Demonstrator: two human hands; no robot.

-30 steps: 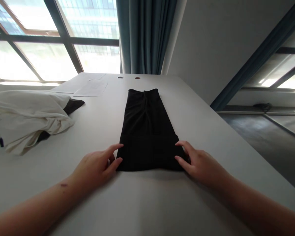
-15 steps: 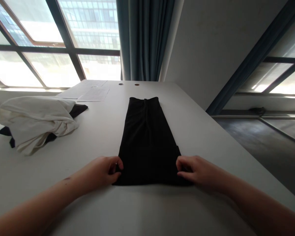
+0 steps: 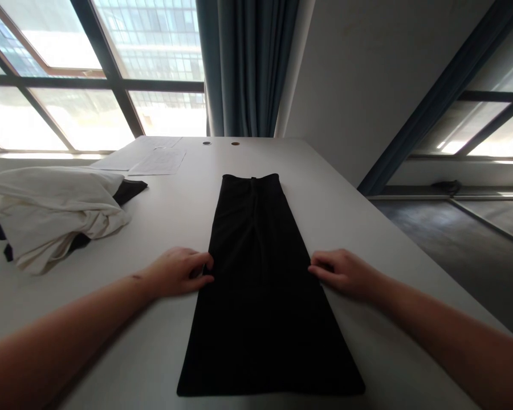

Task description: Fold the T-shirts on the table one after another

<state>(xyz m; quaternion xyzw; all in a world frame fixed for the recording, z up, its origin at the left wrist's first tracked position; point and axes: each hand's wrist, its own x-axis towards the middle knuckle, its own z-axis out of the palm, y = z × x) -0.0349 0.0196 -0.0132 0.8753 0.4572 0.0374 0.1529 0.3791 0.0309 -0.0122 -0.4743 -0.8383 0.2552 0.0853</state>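
A long black skirt (image 3: pixel 260 296) lies flat on the white table, its waistband at the far end and its wider hem towards me. A seam or fold runs down its upper middle. My left hand (image 3: pixel 186 271) pinches the skirt's left edge about halfway down, thumb and fingers closed on the cloth. Opposite it, my right hand (image 3: pixel 342 272) has the right edge between thumb and curled fingers. Both forearms reach in from the lower corners.
On the left of the table (image 3: pixel 154 336) lies a crumpled heap of white cloth (image 3: pixel 55 199) with black cloth (image 3: pixel 130 191) under it. Papers (image 3: pixel 158 162) rest at the far left, near two round grommets (image 3: pixel 235 143). A wall (image 3: pixel 367 74) and curtain (image 3: pixel 248 68) stand behind.
The skirt's near end, folded up before, now lies spread out towards me, so the hem is much closer. Both hands sit slightly farther up along the edges.
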